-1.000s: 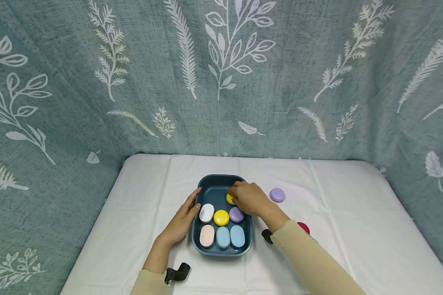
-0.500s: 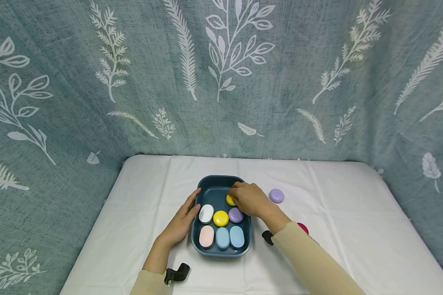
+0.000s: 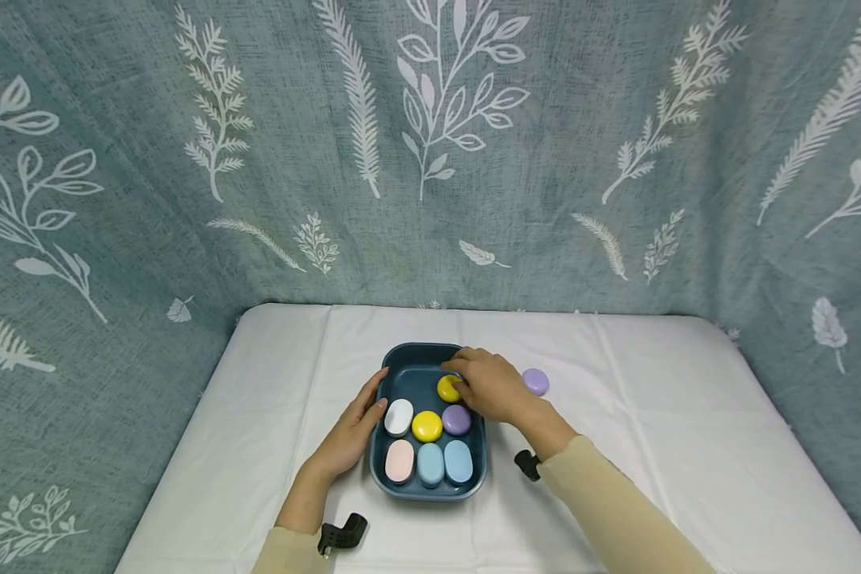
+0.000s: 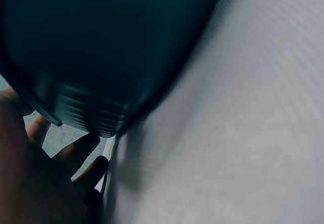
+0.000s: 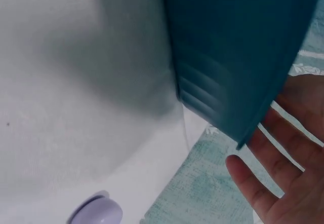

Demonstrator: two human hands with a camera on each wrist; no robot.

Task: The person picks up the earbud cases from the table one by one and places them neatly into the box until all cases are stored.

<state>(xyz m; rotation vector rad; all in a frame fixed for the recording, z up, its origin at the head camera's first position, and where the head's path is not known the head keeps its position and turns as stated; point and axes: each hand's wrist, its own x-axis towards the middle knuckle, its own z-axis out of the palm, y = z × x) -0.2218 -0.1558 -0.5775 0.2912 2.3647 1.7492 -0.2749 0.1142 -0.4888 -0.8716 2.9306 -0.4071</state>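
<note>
A dark blue tray (image 3: 430, 496) stands on the white cloth, with small glossy pieces in it, round or oval; their kind is unclear. My left hand (image 3: 351, 434) rests against the tray's left side, fingers fairly straight; in the left wrist view its fingers (image 4: 81, 150) lie along the tray wall. Over the right rim reaches my right hand (image 3: 491, 387), its fingers spread and its thumb beside a round yellow piece (image 3: 448, 389). Nearer me lie a white oval (image 3: 399, 418), another yellow round (image 3: 426, 426) and a purple round (image 3: 456, 420), then a pink oval (image 3: 399, 461) and two light blue ovals (image 3: 430, 465).
A loose purple round piece (image 3: 536, 382) lies on the cloth right of the tray; the right wrist view shows this purple piece (image 5: 98, 211) too. A patterned green curtain (image 3: 430, 159) hangs behind the table. Black wrist cameras (image 3: 343, 534) sit at both wrists.
My right hand's fingers have loosened from the far yellow piece, which stays in the tray. The right forearm has shifted slightly right, and its sleeve now hides the red piece. My left hand holds still.
</note>
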